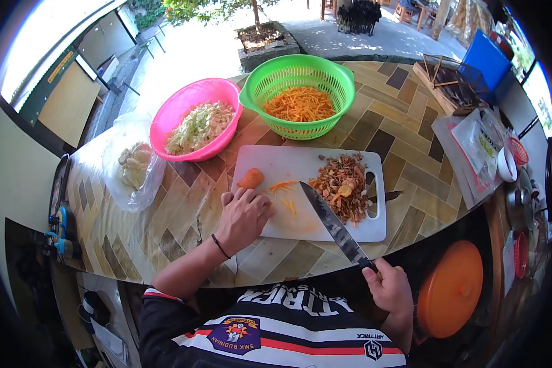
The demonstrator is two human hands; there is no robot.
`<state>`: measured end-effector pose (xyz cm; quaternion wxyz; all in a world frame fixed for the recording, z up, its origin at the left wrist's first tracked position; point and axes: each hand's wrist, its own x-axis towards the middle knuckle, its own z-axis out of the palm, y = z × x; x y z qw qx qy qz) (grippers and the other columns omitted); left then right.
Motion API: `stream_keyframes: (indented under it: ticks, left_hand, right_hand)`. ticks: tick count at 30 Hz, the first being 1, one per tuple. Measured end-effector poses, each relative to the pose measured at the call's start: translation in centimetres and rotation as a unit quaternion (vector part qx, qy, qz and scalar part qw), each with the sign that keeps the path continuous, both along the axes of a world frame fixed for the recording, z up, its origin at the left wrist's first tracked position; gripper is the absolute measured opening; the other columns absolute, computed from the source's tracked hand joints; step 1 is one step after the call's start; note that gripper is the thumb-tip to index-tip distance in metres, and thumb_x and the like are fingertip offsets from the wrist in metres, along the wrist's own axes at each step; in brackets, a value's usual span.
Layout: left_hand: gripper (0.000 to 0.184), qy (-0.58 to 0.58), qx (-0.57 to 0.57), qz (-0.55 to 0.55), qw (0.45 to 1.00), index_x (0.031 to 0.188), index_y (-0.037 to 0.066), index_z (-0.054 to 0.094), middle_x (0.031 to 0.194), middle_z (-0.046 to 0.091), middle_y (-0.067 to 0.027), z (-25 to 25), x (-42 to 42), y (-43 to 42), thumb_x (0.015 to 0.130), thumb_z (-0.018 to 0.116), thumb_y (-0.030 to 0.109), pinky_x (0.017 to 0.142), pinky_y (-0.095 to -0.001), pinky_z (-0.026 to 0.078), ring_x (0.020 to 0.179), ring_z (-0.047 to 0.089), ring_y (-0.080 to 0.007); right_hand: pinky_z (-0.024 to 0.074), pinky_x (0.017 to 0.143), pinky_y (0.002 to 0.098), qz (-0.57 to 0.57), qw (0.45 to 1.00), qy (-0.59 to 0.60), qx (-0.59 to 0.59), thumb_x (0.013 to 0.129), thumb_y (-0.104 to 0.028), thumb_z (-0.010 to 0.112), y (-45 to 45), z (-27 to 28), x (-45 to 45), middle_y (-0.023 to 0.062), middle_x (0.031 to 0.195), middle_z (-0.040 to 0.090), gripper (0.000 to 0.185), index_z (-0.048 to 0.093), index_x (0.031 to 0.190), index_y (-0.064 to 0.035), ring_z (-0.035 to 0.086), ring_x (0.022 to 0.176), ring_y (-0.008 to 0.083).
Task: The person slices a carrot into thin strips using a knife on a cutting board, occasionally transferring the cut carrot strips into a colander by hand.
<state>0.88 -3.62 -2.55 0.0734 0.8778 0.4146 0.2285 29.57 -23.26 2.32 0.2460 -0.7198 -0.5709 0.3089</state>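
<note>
My right hand [388, 286] grips the handle of a large kitchen knife [334, 224], whose dark, stained blade points up and left over the white cutting board [313, 156]. On the board's left side my left hand [246, 214] rests with curled fingers; whatever lies under them is hidden. Just beyond those fingers sits a stub of carrot [250, 178]. A few thin carrot strips [282, 186] lie between the left hand and the blade. To the right of the knife tip is a heap of brown chopped pieces [343, 184], with an orange slice on top.
Behind the board stand a green colander [343, 92] of orange shreds and a pink basket [159, 132] of pale green shreds. A clear plastic bag [132, 184] lies left. Plastic packaging [475, 147] sits right, on the patterned table [405, 178]. An orange lid [452, 288] is below the table edge.
</note>
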Motion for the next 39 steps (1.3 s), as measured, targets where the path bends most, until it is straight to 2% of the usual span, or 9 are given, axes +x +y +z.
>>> stream_keyframes:
  ticks: [3,9,18,24,27,30,35,37,39]
  left_hand:
    - [0.013,0.019,-0.062,0.020,0.998,0.088,0.012,0.070,0.084,0.064,-0.0036,1.1,0.5,0.2,0.082,0.072,0.023,0.081,-0.0385,0.035,0.091,0.060,-0.0233]
    - [0.010,0.057,-0.039,0.025,0.997,0.087,0.012,0.070,0.082,0.062,-0.0043,1.1,0.7,0.8,0.082,0.070,0.020,0.081,-0.0395,0.035,0.090,0.060,-0.0244]
    - [0.009,0.150,0.027,-0.050,0.987,0.087,0.006,0.061,0.090,0.057,-0.0098,0.8,1.1,2.3,0.080,0.063,0.012,0.085,-0.0415,0.044,0.093,0.056,-0.0280]
    - [0.009,0.089,0.046,-0.050,0.994,0.090,0.005,0.061,0.091,0.056,-0.0097,1.6,2.5,3.5,0.082,0.062,0.009,0.084,-0.0410,0.046,0.093,0.056,-0.0289]
    - [0.008,0.060,0.015,-0.065,0.996,0.091,0.005,0.060,0.093,0.057,-0.0097,2.1,3.0,4.2,0.084,0.062,0.008,0.084,-0.0405,0.045,0.094,0.056,-0.0290]
    - [0.008,0.039,0.015,-0.076,0.996,0.092,0.005,0.059,0.094,0.059,-0.0102,4.2,3.4,5.1,0.085,0.062,0.008,0.083,-0.0403,0.045,0.092,0.057,-0.0294]
    - [0.011,-0.111,0.218,-0.073,0.967,0.092,0.005,0.063,0.089,0.065,-0.0101,10.3,7.7,10.4,0.083,0.067,0.010,0.081,-0.0407,0.047,0.086,0.062,-0.0297]
    - [0.008,-0.091,0.160,-0.088,0.979,0.086,0.006,0.069,0.085,0.069,-0.0088,10.0,9.6,14.3,0.081,0.071,0.011,0.081,-0.0386,0.049,0.084,0.064,-0.0273]
    - [0.005,-0.035,0.006,-0.028,0.999,0.082,0.007,0.072,0.083,0.071,-0.0078,9.8,10.3,15.6,0.079,0.071,0.011,0.081,-0.0373,0.049,0.083,0.064,-0.0263]
  right_hand:
    - [0.0408,0.047,0.0456,0.011,1.000,0.016,0.002,0.095,-0.037,0.062,0.6,-0.7,0.1,0.0152,0.053,0.053,0.036,0.054,0.079,-0.0053,0.058,0.055,0.0405]
    - [0.0413,0.048,0.0454,0.031,0.999,0.027,0.018,0.095,-0.039,0.062,1.5,-1.4,0.3,0.0154,0.054,0.054,0.038,0.054,0.078,-0.0054,0.059,0.056,0.0401]
    - [0.0426,0.049,0.0421,0.017,0.994,0.107,0.027,0.096,-0.039,0.062,2.7,-3.4,0.9,0.0143,0.055,0.054,0.037,0.058,0.082,-0.0038,0.061,0.055,0.0372]
    - [0.0445,0.050,0.0405,0.021,0.990,0.132,0.038,0.096,-0.038,0.061,3.1,-3.3,0.9,0.0131,0.057,0.056,0.034,0.062,0.091,-0.0042,0.062,0.056,0.0350]
    - [0.0447,0.051,0.0402,0.025,0.990,0.139,0.029,0.097,-0.038,0.061,3.2,-3.7,1.2,0.0130,0.057,0.056,0.034,0.062,0.093,-0.0039,0.062,0.055,0.0342]
    - [0.0445,0.051,0.0396,0.025,0.989,0.144,0.026,0.096,-0.038,0.061,3.2,-4.0,1.5,0.0130,0.057,0.056,0.035,0.062,0.093,-0.0032,0.061,0.054,0.0336]
    - [0.0437,0.051,0.0382,0.010,0.986,0.169,0.000,0.095,-0.037,0.063,3.4,-4.4,1.6,0.0125,0.056,0.055,0.035,0.062,0.090,-0.0020,0.061,0.052,0.0310]
    - [0.0435,0.051,0.0378,0.010,0.984,0.180,-0.010,0.095,-0.035,0.063,3.5,-4.4,1.5,0.0120,0.056,0.056,0.034,0.061,0.090,-0.0018,0.061,0.052,0.0289]
    - [0.0435,0.051,0.0371,0.009,0.983,0.180,-0.010,0.095,-0.034,0.062,3.4,-4.6,1.7,0.0116,0.056,0.056,0.032,0.061,0.090,-0.0017,0.061,0.052,0.0273]
